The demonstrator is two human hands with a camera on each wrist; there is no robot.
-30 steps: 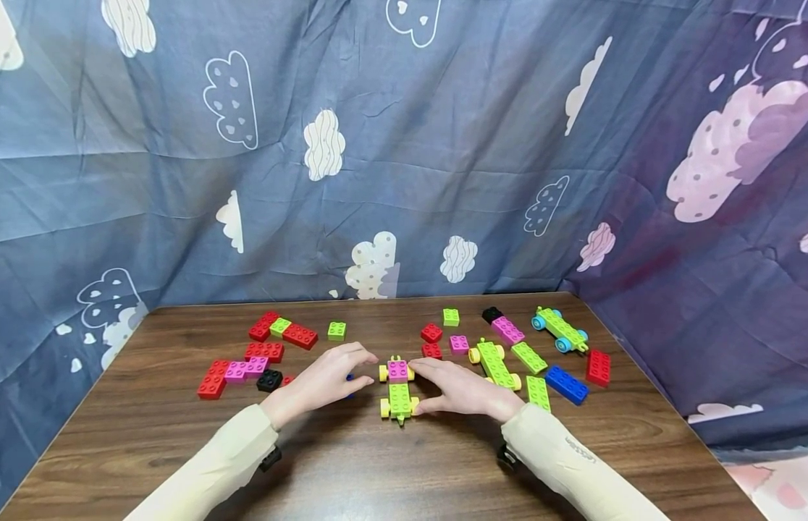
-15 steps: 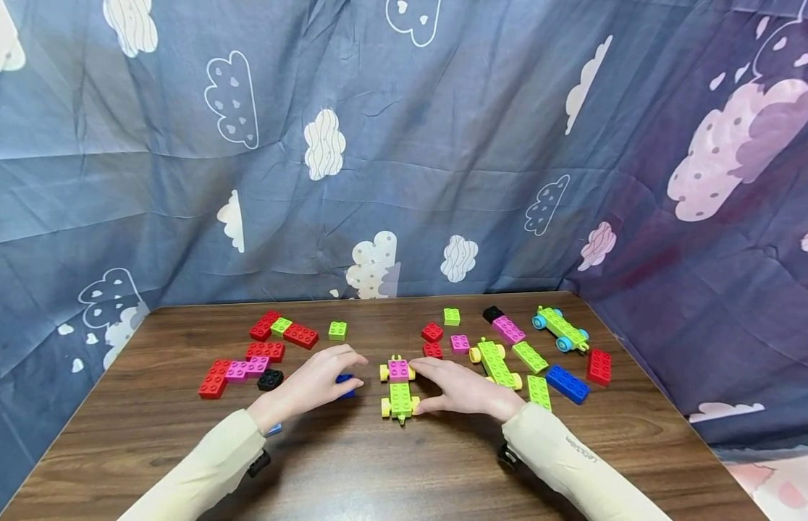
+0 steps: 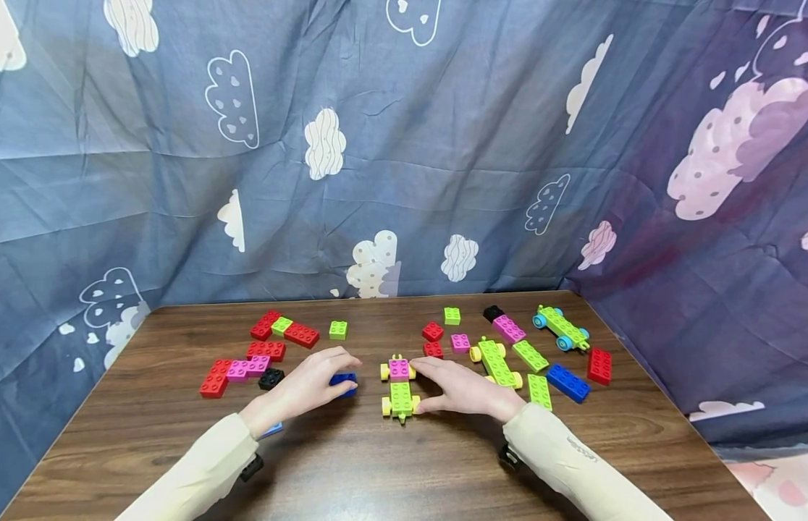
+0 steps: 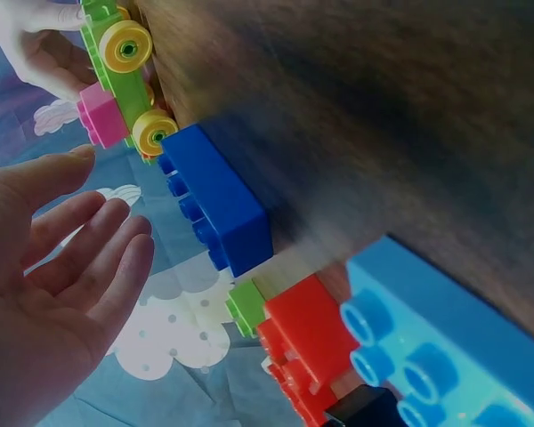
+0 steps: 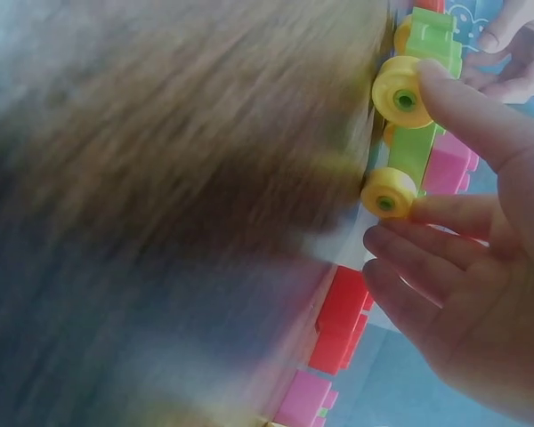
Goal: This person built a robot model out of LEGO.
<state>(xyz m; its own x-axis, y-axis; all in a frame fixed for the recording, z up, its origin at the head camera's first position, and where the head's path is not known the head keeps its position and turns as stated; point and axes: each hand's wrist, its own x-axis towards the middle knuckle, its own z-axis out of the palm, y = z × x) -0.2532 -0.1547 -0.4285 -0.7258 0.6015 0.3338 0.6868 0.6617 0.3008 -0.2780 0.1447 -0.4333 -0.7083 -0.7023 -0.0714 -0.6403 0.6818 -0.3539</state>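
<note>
A lime-green toy car base with yellow wheels stands at the middle of the table, a pink brick seated on its far end. My right hand is at the car's right side. In the right wrist view its thumb touches one yellow wheel and the index finger lies at the other. My left hand hovers with relaxed fingers and nothing in them. Beside those fingers lies a dark blue brick, apart from the hand in the left wrist view.
Red bricks, pink bricks and a black brick lie left; a light blue brick is near the left wrist. Rightward are another yellow-wheeled base, a blue-wheeled base, a blue brick and a red brick.
My left hand has drawn back leftward from the car, uncovering more of the dark blue brick and the light blue one. The right hand has stayed at the car.
</note>
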